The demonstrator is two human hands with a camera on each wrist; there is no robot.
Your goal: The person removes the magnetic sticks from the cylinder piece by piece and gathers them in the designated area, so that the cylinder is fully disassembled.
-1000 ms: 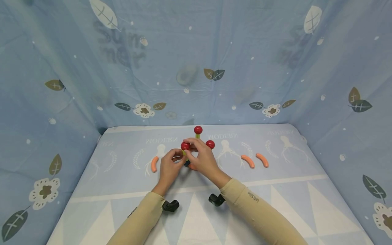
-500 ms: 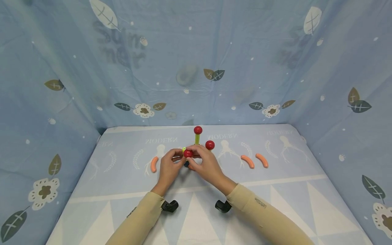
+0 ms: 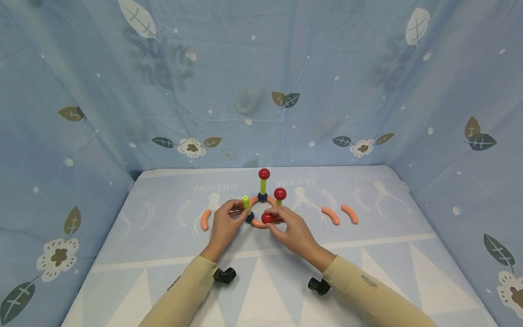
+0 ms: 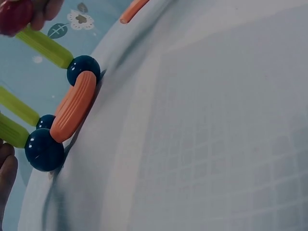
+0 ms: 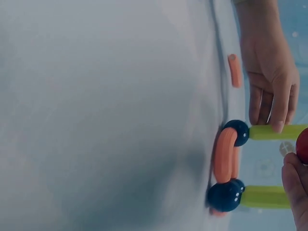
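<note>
My left hand (image 3: 225, 225) pinches an upright yellow-green rod (image 3: 246, 202) whose top end is bare. That rod stands on a dark blue ball (image 3: 249, 217), one joint of a ring of curved orange rods (image 5: 224, 155) lying on the cloth. Between the thumb and fingers of my right hand (image 3: 295, 230) is a red ball (image 3: 267, 218), held over the ring's front right part. At the back of the ring a green rod (image 3: 263, 186) carries a second red ball (image 3: 264, 173). A third red ball (image 3: 280, 194) tops the rod at the right, partly hidden by my right hand.
One loose curved orange rod (image 3: 205, 220) lies left of my left hand. Two more, a nearer orange rod (image 3: 330, 215) and a farther orange rod (image 3: 350, 214), lie to the right. A blue patterned curtain (image 3: 261, 113) closes off the table's back and sides.
My right hand has taken the red ball off the front left rod and moved it right and toward me, uncovering the ring. My left hand stays at that rod.
</note>
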